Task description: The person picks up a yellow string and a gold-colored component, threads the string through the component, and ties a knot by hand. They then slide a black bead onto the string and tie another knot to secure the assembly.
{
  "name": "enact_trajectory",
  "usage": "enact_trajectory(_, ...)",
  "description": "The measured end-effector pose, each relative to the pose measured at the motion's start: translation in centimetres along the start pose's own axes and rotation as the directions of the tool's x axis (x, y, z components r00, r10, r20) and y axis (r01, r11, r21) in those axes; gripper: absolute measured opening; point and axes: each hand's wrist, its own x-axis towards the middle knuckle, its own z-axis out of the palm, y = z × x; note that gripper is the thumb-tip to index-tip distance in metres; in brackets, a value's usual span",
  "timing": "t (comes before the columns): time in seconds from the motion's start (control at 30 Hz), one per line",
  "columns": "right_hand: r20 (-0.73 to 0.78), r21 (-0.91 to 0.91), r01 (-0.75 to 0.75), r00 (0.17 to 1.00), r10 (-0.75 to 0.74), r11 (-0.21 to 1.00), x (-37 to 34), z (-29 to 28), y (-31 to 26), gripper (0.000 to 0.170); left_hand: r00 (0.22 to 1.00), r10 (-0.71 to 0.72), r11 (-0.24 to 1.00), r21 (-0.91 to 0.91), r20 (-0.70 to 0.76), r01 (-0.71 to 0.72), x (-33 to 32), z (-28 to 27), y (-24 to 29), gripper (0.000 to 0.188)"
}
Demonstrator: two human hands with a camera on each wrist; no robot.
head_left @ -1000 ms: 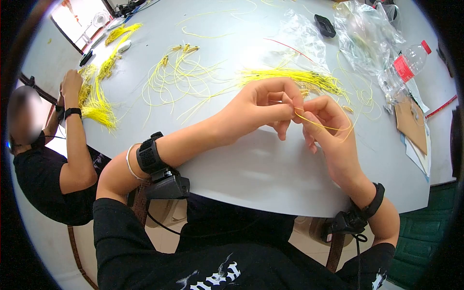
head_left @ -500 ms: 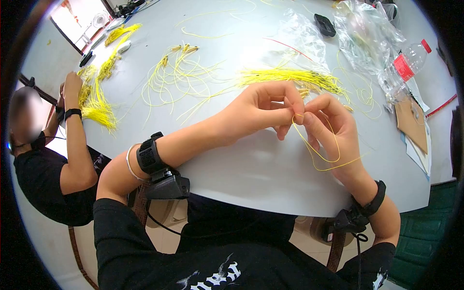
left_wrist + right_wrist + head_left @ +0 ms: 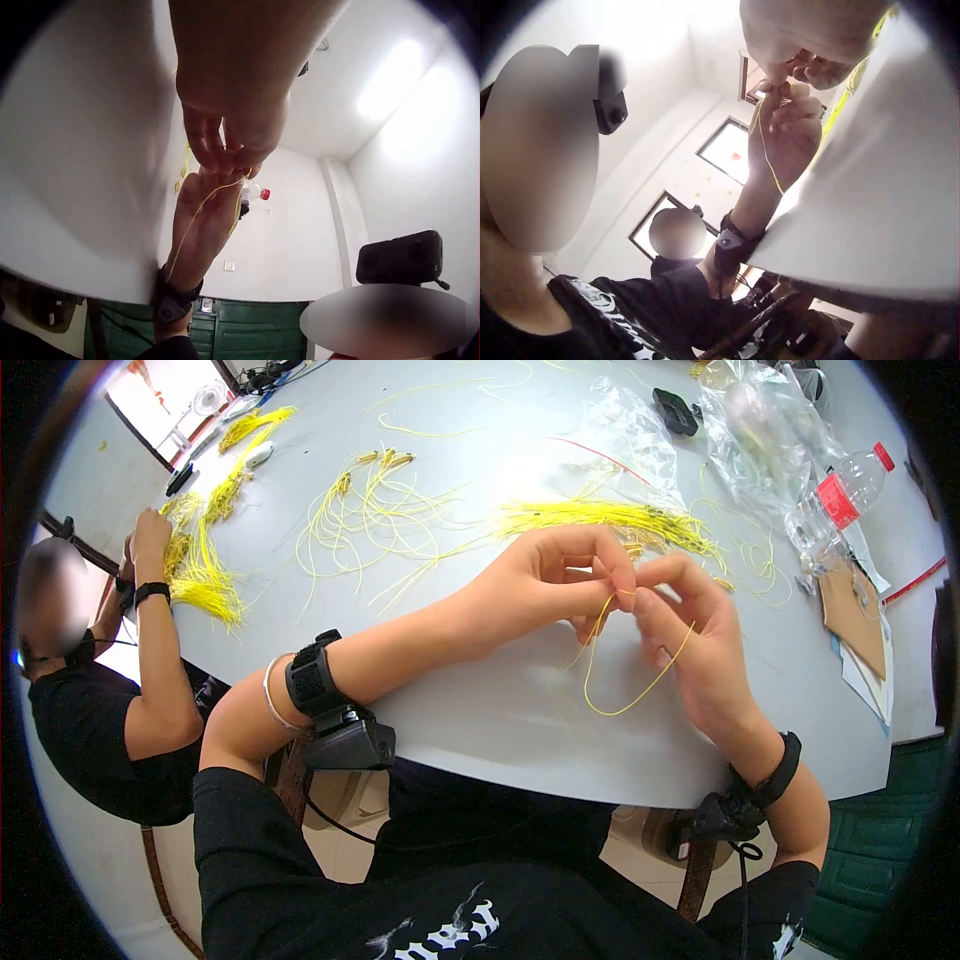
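Observation:
A thin yellow string (image 3: 620, 713) runs between my two hands above the near part of the table, its loose length hanging in a loop below the fingertips. My left hand (image 3: 560, 580) pinches it between thumb and index finger. Right against those fingertips, my right hand (image 3: 698, 630) pinches it too, thumb against index finger. In the left wrist view the string (image 3: 196, 214) hangs in front of the right palm. The right wrist view shows the string (image 3: 766, 154) dropping beside the left hand (image 3: 786, 146). The exact spot where it is pinched is covered by the fingertips.
Behind my hands lies a bundle of yellow strings (image 3: 600, 520) with gold-coloured pieces. Looser strings (image 3: 370, 510) spread to its left. Clear plastic bags (image 3: 760, 440), a bottle (image 3: 838, 500) and cardboard (image 3: 850, 615) are at right. Another person (image 3: 110, 710) works with strings at left.
The string's loose loop has swung from over the right hand to hang lower and further left, below the fingertips. Both hands have stayed almost in place, still pinching together.

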Motion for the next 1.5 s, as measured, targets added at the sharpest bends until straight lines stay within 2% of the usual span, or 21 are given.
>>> enact_trajectory(0.1,0.025,0.103,-0.026,0.999,0.023,0.994,0.0,-0.5,0.1,0.011,1.000,-0.003,0.999,-0.036,0.004,0.004,0.2,0.2,-0.2,0.004)
enact_trajectory(0.2,0.085,0.399,-0.161,0.987,0.138,0.903,-0.3,-0.1,0.0,0.013,0.997,-0.080,0.990,-0.119,0.009,0.080,0.2,0.3,0.2,0.005)
enact_trajectory(0.23,0.069,0.437,-0.133,0.991,0.114,0.890,-0.2,0.0,0.0,0.014,0.994,-0.113,0.982,-0.152,0.007,0.113,0.1,0.3,0.3,0.006)
enact_trajectory(0.3,0.035,0.504,-0.079,0.997,0.070,0.860,0.1,-0.4,0.0,0.016,0.996,-0.080,0.981,-0.178,-0.044,0.071,0.1,-0.2,0.2,0.005)
enact_trajectory(0.4,-0.089,0.345,0.022,0.996,0.009,0.938,1.1,-1.8,-0.4,0.019,0.996,-0.039,0.982,-0.187,-0.077,0.024,0.1,-0.9,0.1,0.003)
enact_trajectory(0.43,-0.089,0.286,0.045,0.996,-0.020,0.957,1.2,-1.8,-0.6,0.020,0.996,-0.043,0.982,-0.186,-0.079,0.028,0.1,-0.9,0.1,0.003)
enact_trajectory(0.53,0.007,0.029,-0.012,1.000,0.011,1.000,1.1,-1.3,-0.9,0.022,0.995,-0.088,0.986,-0.144,-0.052,0.080,0.0,-0.7,0.3,0.003)
enact_trajectory(0.63,0.085,-0.310,0.156,0.987,-0.136,0.938,0.6,-0.9,-1.2,0.022,0.993,-0.114,0.990,-0.086,-0.042,0.110,0.0,-0.3,0.3,0.005)
enact_trajectory(0.7,0.073,-0.333,0.191,0.982,-0.177,0.923,0.9,-1.3,-0.7,0.021,0.991,-0.125,0.990,-0.068,-0.041,0.123,-0.1,-0.3,0.4,0.006)
enact_trajectory(0.77,0.005,-0.250,0.136,0.990,-0.139,0.959,1.2,-2.0,-0.6,0.020,0.989,-0.145,0.988,-0.064,-0.021,0.144,-0.1,-0.2,0.5,0.007)
enact_trajectory(0.83,-0.098,-0.041,-0.003,0.995,-0.001,0.999,1.5,-2.6,-0.8,0.018,0.989,-0.138,0.987,-0.087,-0.050,0.134,-0.2,-0.3,0.6,0.007)
enact_trajectory(0.93,-0.006,-0.121,0.090,0.996,-0.091,0.989,1.8,-2.9,-0.9,0.017,0.990,-0.131,0.986,-0.113,-0.051,0.125,-0.1,-0.5,0.4,0.006)
enact_trajectory(0.97,0.020,-0.212,0.065,0.998,-0.062,0.975,1.5,-2.7,-1.0,0.018,0.991,-0.129,0.985,-0.120,-0.046,0.123,-0.1,-0.5,0.3,0.006)
enact_trajectory(1.07,0.128,-0.418,0.315,0.949,-0.288,0.852,1.5,-1.7,0.4,0.017,0.991,-0.124,0.989,-0.084,-0.044,0.120,-0.1,-0.4,0.3,0.005)
enact_trajectory(1.1,0.119,-0.402,0.297,0.955,-0.272,0.866,1.5,-1.7,0.6,0.015,0.991,-0.125,0.990,-0.074,-0.038,0.122,0.0,-0.4,0.2,0.006)
enact_trajectory(1.2,-0.005,-0.171,-0.017,1.000,0.016,0.985,1.2,-2.2,-0.6,0.016,0.991,-0.129,0.990,-0.065,-0.033,0.127,0.1,-0.2,0.4,0.006)
enact_trajectory(1.3,-0.019,0.150,-0.023,0.999,0.026,0.988,1.7,-2.9,-0.3,0.018,0.989,-0.134,0.988,-0.083,-0.053,0.130,0.0,-0.2,0.4,0.005)
enact_trajectory(1.4,-0.015,0.037,-0.026,1.000,0.027,0.999,1.8,-2.7,-0.7,0.019,0.989,-0.133,0.989,-0.074,-0.060,0.129,0.0,-0.3,0.3,0.005)
enact_trajectory(1.5,0.072,-0.111,0.027,0.997,-0.019,0.993,1.3,-1.5,-0.8,0.017,0.993,-0.115,0.992,-0.051,-0.033,0.114,0.0,-0.4,0.3,0.007)
